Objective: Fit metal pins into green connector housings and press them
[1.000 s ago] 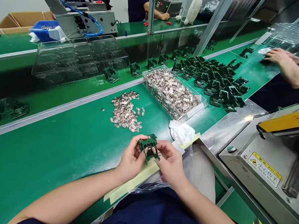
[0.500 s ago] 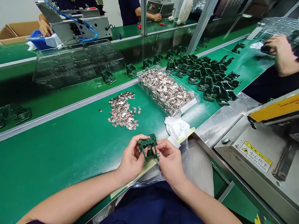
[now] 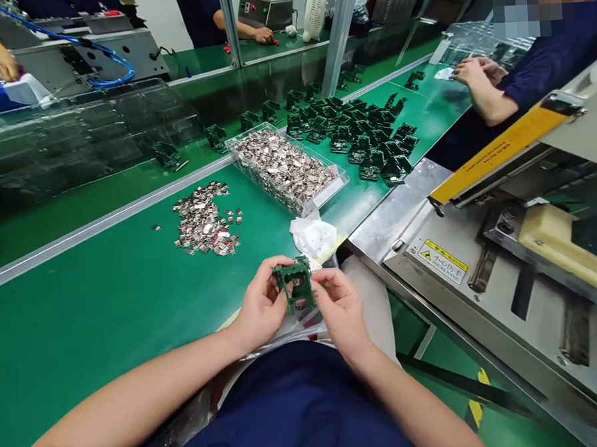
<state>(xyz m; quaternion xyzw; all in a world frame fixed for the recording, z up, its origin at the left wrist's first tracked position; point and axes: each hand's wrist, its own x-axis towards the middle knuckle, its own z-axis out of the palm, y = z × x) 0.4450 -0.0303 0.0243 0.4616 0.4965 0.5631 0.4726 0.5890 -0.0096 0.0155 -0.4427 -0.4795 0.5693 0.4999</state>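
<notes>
Green matting covered the long assembly bench (image 3: 86, 368) I watched through the head camera. Both bare hands held a dark green plastic frame (image 3: 296, 284) above the bench edge, centred in my view. The left hand (image 3: 259, 305) cradled it from one side, while the right hand (image 3: 341, 313) closed in from the other, its fingers (image 3: 322, 282) pinching the frame's edge; both hands were grasping, neither released. I judged a light, even pinch best here, keeping the frame square and steady. Nearby lay a loose heap of small metal pieces (image 3: 201, 222) and a clear plastic tray (image 3: 263, 180) packed with more. On the stainless machine (image 3: 504, 333) at right, a yellow warning label (image 3: 443, 261) read INJURE HAND.
</notes>
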